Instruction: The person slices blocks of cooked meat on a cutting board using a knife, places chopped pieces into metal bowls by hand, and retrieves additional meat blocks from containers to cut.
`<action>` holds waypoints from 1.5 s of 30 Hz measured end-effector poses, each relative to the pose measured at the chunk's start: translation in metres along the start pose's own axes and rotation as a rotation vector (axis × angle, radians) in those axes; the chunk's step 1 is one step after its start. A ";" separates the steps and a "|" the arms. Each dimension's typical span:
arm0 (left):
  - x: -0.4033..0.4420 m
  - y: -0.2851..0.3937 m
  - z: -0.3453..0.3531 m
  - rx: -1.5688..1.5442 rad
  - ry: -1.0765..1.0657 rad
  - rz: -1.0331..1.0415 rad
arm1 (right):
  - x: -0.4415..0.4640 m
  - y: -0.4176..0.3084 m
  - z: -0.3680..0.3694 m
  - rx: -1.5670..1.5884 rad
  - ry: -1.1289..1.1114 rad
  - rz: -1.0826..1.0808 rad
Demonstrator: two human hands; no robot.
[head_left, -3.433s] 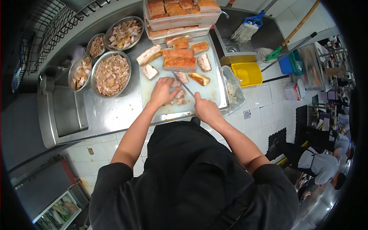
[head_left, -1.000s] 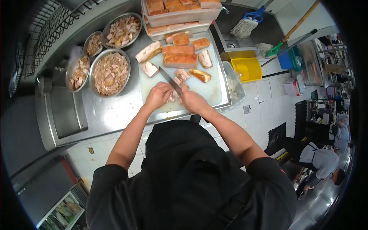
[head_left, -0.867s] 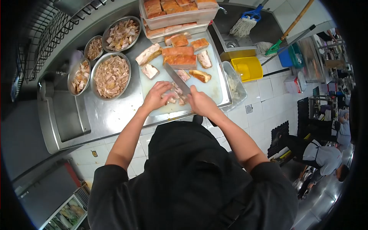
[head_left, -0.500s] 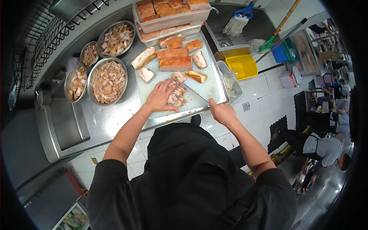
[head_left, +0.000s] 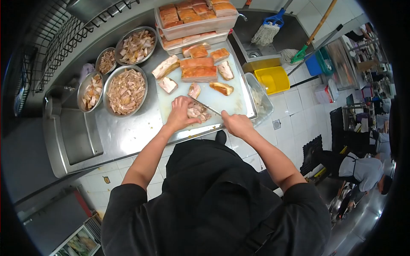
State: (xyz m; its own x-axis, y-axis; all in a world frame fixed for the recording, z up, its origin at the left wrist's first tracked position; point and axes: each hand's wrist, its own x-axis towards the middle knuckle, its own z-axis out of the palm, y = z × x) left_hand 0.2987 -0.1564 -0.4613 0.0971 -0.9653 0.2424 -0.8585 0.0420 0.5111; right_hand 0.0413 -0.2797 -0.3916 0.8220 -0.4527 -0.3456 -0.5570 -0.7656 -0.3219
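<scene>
My right hand [head_left: 236,123] is closed round the handle of a knife, its blade [head_left: 207,107] slanting up and left along the far side of a small heap of chopped pork [head_left: 199,112]. Cupped against the heap's left side is my left hand [head_left: 181,113], fingers curled near the blade's tip and thumb at the near edge. Just beyond the blade lies a small pork piece [head_left: 194,90]. Larger roast pork slabs [head_left: 199,73] with orange-brown skin sit further back on the white cutting board [head_left: 236,102], among several smaller chunks.
Metal bowls of cut meat, including a large one [head_left: 146,94], stand on the steel counter [head_left: 124,138] at left. Behind the board, plastic tubs [head_left: 200,30] hold pork slabs. A yellow container [head_left: 273,80], a clear tub [head_left: 261,100] and mops [head_left: 267,34] are at right. A co-worker [head_left: 358,168] stands far right.
My left hand has drawn its spread fingers in round the chopped pork. The knife has shifted left and nearer, and the small pork piece now lies apart beyond it. The view has moved slightly.
</scene>
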 end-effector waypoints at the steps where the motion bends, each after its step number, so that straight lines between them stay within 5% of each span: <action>1: 0.003 0.000 -0.003 -0.039 0.045 -0.041 | -0.004 0.001 -0.001 0.043 0.019 0.032; 5: 0.044 -0.011 0.006 -0.129 0.279 -0.186 | -0.021 0.012 0.002 0.136 0.147 0.086; 7: 0.078 0.003 -0.004 -0.025 -0.035 -0.425 | -0.024 0.019 0.006 0.178 0.192 0.117; 10: 0.102 -0.002 0.002 0.026 -0.268 -0.506 | -0.029 0.021 0.011 0.219 0.231 0.138; 14: 0.085 0.021 -0.043 -0.151 -0.198 -0.522 | -0.036 0.014 0.013 0.261 0.270 0.132; 16: 0.045 0.021 -0.063 -0.052 0.134 -0.248 | -0.037 0.008 0.012 0.293 0.267 0.102; 18: -0.004 0.021 -0.066 0.032 0.247 -0.146 | -0.035 -0.001 0.013 0.305 0.241 0.071; 24: -0.094 0.028 -0.031 0.010 0.120 -0.076 | -0.016 -0.053 0.005 0.312 0.101 -0.054; 29: -0.089 0.023 -0.032 -0.031 0.146 -0.186 | 0.010 -0.091 -0.007 0.205 -0.040 -0.110; 45: -0.064 -0.008 -0.031 -0.112 0.091 -0.014 | 0.064 -0.112 0.001 0.145 -0.156 -0.045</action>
State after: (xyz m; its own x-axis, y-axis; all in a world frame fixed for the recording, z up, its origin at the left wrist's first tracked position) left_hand 0.3152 -0.0868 -0.4554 0.1576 -0.9389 0.3058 -0.7960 0.0625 0.6021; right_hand 0.1564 -0.2227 -0.3790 0.8241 -0.3350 -0.4567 -0.5409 -0.7046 -0.4593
